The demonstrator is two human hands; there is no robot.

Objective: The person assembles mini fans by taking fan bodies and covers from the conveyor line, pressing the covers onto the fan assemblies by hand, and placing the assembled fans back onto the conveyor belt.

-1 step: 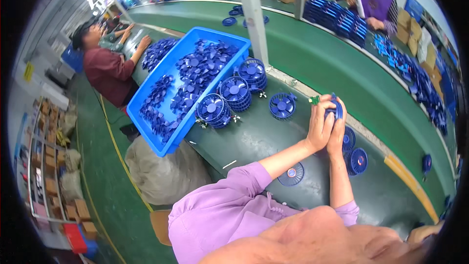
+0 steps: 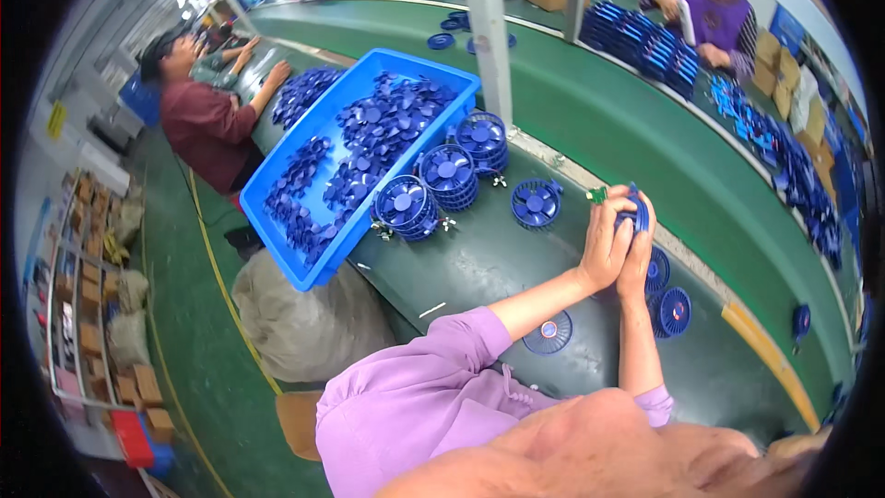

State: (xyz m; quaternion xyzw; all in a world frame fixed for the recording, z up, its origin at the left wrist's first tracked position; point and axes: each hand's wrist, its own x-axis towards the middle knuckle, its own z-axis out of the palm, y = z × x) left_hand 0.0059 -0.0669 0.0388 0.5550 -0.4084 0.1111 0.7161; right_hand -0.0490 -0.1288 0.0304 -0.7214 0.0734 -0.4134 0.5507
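Observation:
Both hands close together around a blue fan part (image 2: pixel 636 208), held on edge above the dark green worktop. My left hand (image 2: pixel 603 247) grips it from the left, and a small green circuit board (image 2: pixel 597 195) sticks out by its fingertips. My right hand (image 2: pixel 636 258) presses against the part from the right; the fingers hide much of it. Left of the hands, a blue round fan (image 2: pixel 536 202) lies face up. Below my left forearm is a round fan grille (image 2: pixel 549 331). Beside my right wrist lie another grille (image 2: pixel 674 310) and a similar blue round part (image 2: pixel 655 270).
A big blue tray (image 2: pixel 318 269) of loose blue fan blades stands left, next to stacked fans (image 2: pixel 448 175). A grey post (image 2: pixel 489 46) rises behind the table's edge. Beyond runs a green conveyor (image 2: pixel 590 120). Co-workers sit left and far right. A full sack (image 2: pixel 309 318) stands below the tray.
The whole view has shifted slightly. Both hands keep the same hold on the blue fan part.

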